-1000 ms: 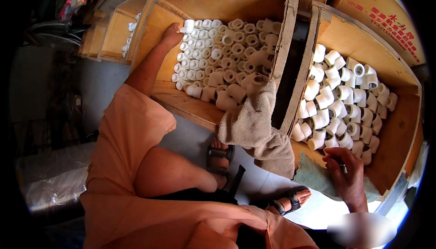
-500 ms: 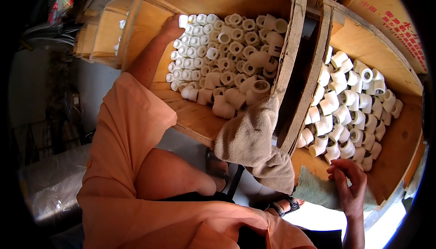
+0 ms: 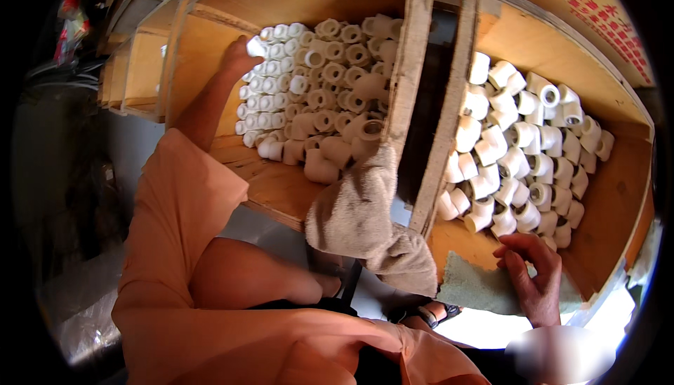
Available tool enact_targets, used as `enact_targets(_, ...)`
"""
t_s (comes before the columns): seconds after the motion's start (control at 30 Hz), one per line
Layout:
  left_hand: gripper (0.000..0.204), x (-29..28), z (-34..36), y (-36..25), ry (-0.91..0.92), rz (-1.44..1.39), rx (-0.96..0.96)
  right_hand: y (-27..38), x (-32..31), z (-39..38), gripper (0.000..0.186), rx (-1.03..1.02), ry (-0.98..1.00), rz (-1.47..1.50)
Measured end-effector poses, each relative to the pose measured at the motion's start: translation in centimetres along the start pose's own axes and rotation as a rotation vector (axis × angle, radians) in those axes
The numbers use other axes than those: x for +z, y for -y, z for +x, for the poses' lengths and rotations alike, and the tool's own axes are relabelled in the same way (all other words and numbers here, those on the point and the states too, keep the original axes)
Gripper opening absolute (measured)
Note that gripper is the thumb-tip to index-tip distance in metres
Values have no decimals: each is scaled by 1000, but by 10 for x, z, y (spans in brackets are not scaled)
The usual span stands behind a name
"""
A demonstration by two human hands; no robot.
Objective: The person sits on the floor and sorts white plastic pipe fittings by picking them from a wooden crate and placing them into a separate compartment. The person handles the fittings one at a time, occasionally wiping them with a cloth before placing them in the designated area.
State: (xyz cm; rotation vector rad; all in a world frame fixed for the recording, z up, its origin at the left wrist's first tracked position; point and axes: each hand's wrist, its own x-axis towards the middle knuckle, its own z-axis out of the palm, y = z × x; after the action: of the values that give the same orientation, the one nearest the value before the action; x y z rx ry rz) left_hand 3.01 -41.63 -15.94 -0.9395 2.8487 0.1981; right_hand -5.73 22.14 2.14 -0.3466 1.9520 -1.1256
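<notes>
Left hand (image 3: 241,55): in the far left corner of the left bin (image 3: 260,183), finger and thumb closed on a white fitting (image 3: 256,47).
White fitting: at the left end of the small fittings (image 3: 270,68); half a second ago it is level with their back row, now a little nearer the person.
Right hand (image 3: 530,262): loosely curled and released, above the green cloth (image 3: 477,288) at the near edge of the right bin (image 3: 612,213), much as before.
Left bin: small fittings in rows along its left side, larger fittings (image 3: 372,87) toward its right edge.
Right bin: white elbows (image 3: 540,166) piled from its left edge toward the middle.
Brown cloth (image 3: 351,209): still over the left bin's near right corner.
</notes>
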Motion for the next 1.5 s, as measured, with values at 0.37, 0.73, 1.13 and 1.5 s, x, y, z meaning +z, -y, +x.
enact_targets(0.37,27,-32,-5,-58,-197,-933,217,-13,-6,-2,22,-163,5,-38)
enact_targets(0.73,29,-146,-162,-316,222,-1201,696,-15,-8,-5,35,-191,-111,91)
enact_targets(1.13,30,-104,-240,-375,806,-1305,558,-11,5,13,52,-101,-14,211)
enact_targets(1.5,46,-104,-239,-371,772,-1011,737,-79,-124,59,32,307,-595,517)
